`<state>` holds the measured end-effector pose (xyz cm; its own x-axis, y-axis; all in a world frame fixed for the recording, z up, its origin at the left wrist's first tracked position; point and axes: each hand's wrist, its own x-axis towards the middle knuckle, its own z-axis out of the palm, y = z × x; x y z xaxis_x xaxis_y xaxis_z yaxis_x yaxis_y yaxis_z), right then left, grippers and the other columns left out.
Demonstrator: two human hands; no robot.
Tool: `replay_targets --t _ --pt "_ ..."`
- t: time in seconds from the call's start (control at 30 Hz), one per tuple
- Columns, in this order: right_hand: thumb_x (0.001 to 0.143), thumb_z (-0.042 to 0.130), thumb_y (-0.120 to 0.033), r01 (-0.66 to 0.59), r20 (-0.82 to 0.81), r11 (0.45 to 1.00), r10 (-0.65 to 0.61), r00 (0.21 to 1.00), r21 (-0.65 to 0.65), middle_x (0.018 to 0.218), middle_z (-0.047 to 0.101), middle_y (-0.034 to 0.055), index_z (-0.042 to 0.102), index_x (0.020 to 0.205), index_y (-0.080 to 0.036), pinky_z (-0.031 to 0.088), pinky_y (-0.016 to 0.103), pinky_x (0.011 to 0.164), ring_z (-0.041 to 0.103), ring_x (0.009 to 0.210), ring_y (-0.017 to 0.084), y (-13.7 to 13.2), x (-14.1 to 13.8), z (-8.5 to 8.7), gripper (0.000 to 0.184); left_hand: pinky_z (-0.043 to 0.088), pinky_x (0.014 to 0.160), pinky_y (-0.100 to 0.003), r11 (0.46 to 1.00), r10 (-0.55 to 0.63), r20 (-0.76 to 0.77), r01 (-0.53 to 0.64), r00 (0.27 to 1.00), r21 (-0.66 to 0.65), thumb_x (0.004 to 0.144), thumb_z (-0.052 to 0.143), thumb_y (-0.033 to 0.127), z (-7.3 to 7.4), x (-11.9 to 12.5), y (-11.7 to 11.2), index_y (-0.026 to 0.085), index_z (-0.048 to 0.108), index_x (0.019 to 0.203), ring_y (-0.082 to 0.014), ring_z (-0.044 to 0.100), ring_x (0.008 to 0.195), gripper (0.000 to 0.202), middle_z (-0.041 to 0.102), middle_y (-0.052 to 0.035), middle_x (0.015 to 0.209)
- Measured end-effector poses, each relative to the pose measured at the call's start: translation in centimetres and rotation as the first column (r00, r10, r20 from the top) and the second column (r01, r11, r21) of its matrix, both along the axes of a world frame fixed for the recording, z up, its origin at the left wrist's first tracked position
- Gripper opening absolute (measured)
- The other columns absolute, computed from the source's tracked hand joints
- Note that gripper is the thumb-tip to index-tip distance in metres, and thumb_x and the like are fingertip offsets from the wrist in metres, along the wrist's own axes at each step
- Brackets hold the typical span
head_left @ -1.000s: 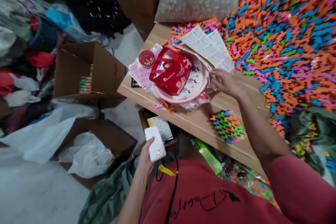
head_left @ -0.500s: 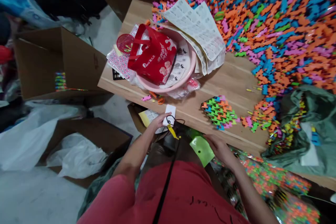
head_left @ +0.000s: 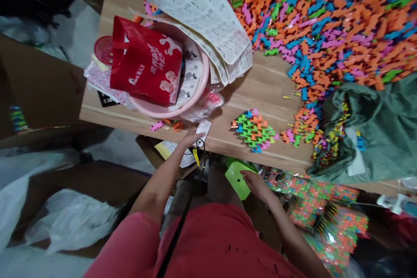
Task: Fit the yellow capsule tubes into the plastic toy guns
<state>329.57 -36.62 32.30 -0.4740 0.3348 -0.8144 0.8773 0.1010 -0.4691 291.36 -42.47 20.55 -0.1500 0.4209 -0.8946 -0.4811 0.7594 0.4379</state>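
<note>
My left hand rests on a small white device lying at the near edge of the wooden table, fingers laid over it; a black cord runs from it toward my body. My right hand is below the table edge, fingers touching a bright green plastic piece. A small stack of interlocked green, orange and pink foam pieces sits on the table between the two hands.
A pink basin holds a red bag and printed sheets. A huge heap of coloured foam pieces covers the table's far right. A green sack lies right; cardboard boxes and white plastic bags stand left.
My left hand brought the white device up from beside my body and set it on the table edge. My right hand left the basin and dropped below the table to the green piece.
</note>
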Motion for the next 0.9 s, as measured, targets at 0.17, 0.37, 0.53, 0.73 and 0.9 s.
replay_targets --t 0.17,0.37,0.53,0.73,0.9 --pt "0.094 0.047 -0.022 -0.021 0.044 0.999 0.023 0.999 -0.028 0.124 0.075 0.0192 0.075 0.122 -0.016 0.058 0.051 0.101 0.075 0.112 0.033 0.3 2.2 -0.9 0.041 0.042 0.116 -0.048 0.993 -0.118 -0.283 0.114 0.952 -0.031 0.067 0.086 0.017 -1.2 -0.5 1.3 0.009 0.072 0.117 -0.0396 0.059 0.127 0.053 0.07 -0.0195 0.13" --pt "0.091 0.052 -0.03 0.061 0.062 0.993 -0.055 0.997 -0.1 0.117 0.079 0.0151 0.077 0.115 -0.022 0.059 0.046 0.097 0.076 0.107 0.032 -1.0 3.3 -2.0 0.036 0.032 0.124 -0.049 0.971 -0.223 -0.413 0.239 0.883 -0.012 0.072 0.075 0.009 -1.4 -0.2 1.0 0.008 0.067 0.13 -0.0405 0.048 0.141 0.059 0.059 -0.0229 0.146" --pt "0.091 0.052 -0.035 0.059 0.054 0.991 -0.053 0.997 -0.124 0.114 0.079 0.016 0.076 0.113 -0.02 0.059 0.047 0.095 0.076 0.105 0.033 -2.6 3.4 -2.6 0.036 0.031 0.125 -0.047 0.967 -0.196 -0.425 0.246 0.884 0.065 0.075 0.071 0.008 -0.9 0.2 -0.3 0.007 0.064 0.136 -0.0383 0.048 0.142 0.061 0.058 -0.0226 0.149" --pt "0.092 0.05 -0.042 0.048 0.033 0.984 -0.043 0.999 -0.169 0.108 0.079 0.0143 0.076 0.105 -0.021 0.058 0.044 0.094 0.075 0.099 0.031 -3.9 3.3 -2.6 0.036 0.05 0.11 -0.043 0.989 -0.025 -0.381 0.08 0.924 0.128 0.082 0.071 0.013 -0.1 -0.1 -3.8 0.009 0.071 0.126 -0.0298 0.068 0.115 0.045 0.073 -0.0181 0.128" --pt "0.089 0.051 -0.047 0.139 0.105 0.977 -0.122 0.987 -0.164 0.101 0.079 0.0131 0.075 0.099 -0.018 0.058 0.042 0.089 0.073 0.094 0.028 -6.2 3.9 -3.0 0.039 0.053 0.103 -0.037 0.975 0.224 -0.472 -0.205 0.853 0.091 0.089 0.065 0.022 1.3 -1.4 -11.1 0.01 0.068 0.127 -0.0217 0.07 0.107 0.04 0.074 -0.0148 0.12"
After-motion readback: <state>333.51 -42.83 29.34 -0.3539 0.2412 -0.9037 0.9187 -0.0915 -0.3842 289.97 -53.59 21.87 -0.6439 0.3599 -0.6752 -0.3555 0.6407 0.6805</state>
